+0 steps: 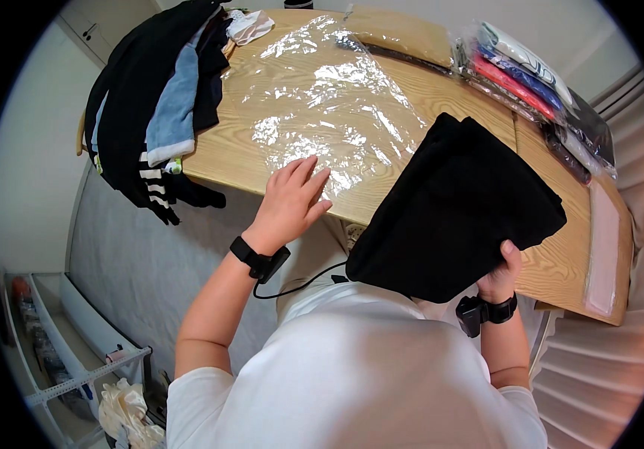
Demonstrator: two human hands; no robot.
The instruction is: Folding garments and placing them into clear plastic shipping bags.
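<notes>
A folded black garment [453, 213] is held up by my right hand [503, 275], whose thumb lies on top of its lower right edge while the other fingers are hidden beneath. The garment covers part of the table's front edge. My left hand [294, 196] is empty, fingers stretched out, just over the near edge of a clear plastic bag [337, 105]. Whether its fingertips touch the plastic, I cannot tell. The bag lies flat and shiny on the wooden table.
A pile of dark and blue clothes [176, 97] hangs over the table's left end. Bagged, folded garments [520, 78] are stacked at the back right, near a brown packaged item [404, 37]. Flat clear bags [602, 251] lie at the right edge. A white rack [90, 374] stands lower left.
</notes>
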